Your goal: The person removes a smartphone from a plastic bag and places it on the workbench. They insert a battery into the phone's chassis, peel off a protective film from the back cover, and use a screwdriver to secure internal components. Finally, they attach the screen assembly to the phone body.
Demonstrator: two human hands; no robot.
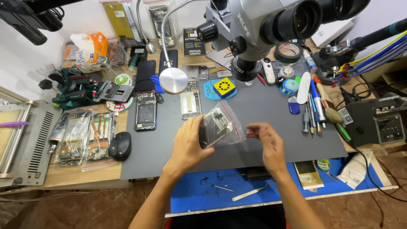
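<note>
Left hand (190, 142) is being wrapped around a dark phone (214, 127) that is being kept inside a clear zip bag (227, 123) with a red seal strip, above the near middle of the grey work mat (271, 106). Right hand (267, 138) is being held just right of the bag, fingers loosely curled with the tips pinched toward the bag's lower edge; whether plastic is actually being gripped cannot be told. By the look of it, the phone is not yet being drawn out: it is sitting wholly in the bag. An opened phone (146, 111) is being left on the mat's far left, with a microscope (258, 29) being kept overhead.
</note>
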